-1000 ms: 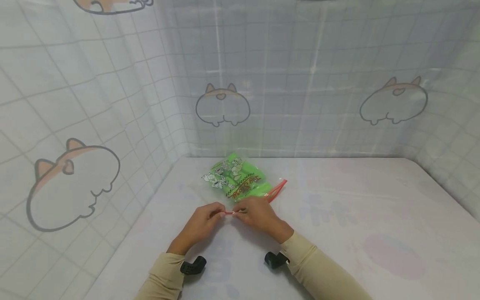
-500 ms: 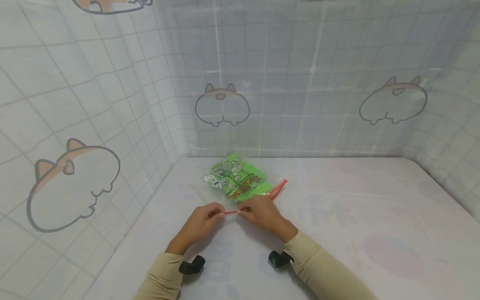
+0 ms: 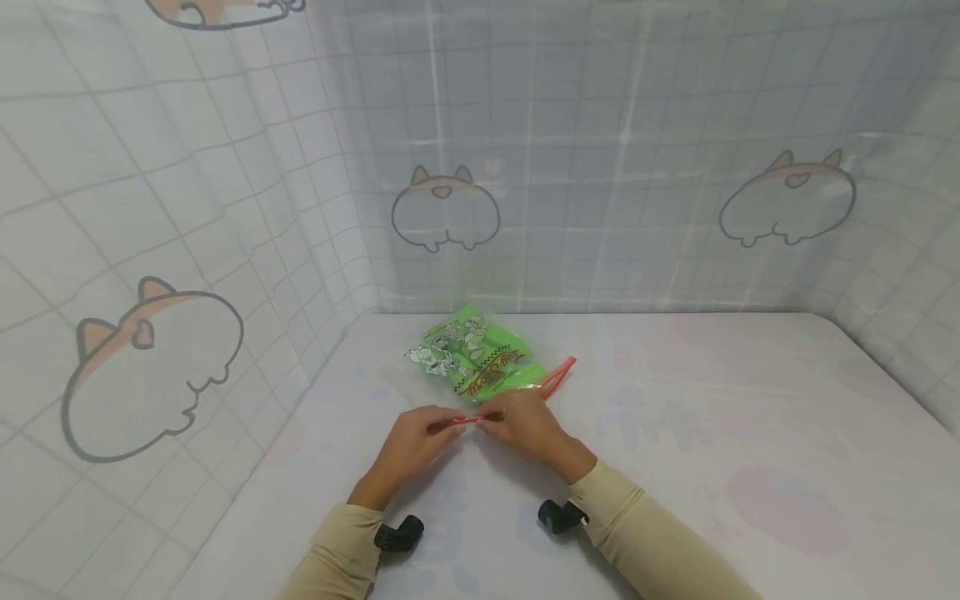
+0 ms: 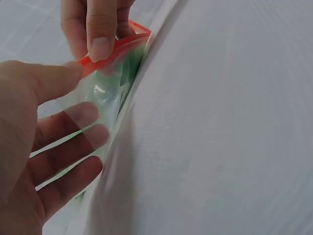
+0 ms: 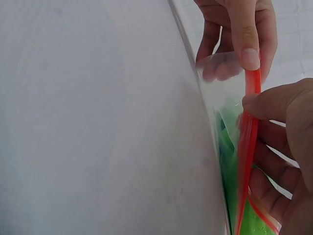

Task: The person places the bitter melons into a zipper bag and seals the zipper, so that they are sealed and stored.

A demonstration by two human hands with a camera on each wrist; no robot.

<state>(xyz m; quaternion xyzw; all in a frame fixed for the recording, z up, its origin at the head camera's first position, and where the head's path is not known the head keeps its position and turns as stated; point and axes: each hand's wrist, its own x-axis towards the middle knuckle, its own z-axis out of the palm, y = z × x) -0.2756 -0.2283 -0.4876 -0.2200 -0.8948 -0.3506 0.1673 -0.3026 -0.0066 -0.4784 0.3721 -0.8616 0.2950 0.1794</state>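
Note:
A clear zip bag (image 3: 495, 354) with a red zip strip (image 5: 249, 142) lies on the table, a green item printed "Toy Story" inside it. My left hand (image 3: 416, 442) pinches the left end of the strip between thumb and forefinger. In the left wrist view its other fingers (image 4: 68, 154) spread behind the clear plastic. Close beside it, my right hand (image 3: 525, 425) pinches the same strip, thumb on the near side. A short stretch of red shows between the two hands. Right of my right hand the strip's two red edges (image 3: 558, 375) stand apart.
The table (image 3: 675, 467) has a white cover with faint printing. Behind and at the left hang white gridded curtains (image 3: 585, 217) with cartoon animal drawings. A dark wrist device (image 3: 399, 535) sits at the left cuff and another wrist device (image 3: 561, 517) at the right.
My right hand first slid a little right along the red strip. Then my left hand moved right toward it, so less red shows between them. The bag has stayed in place.

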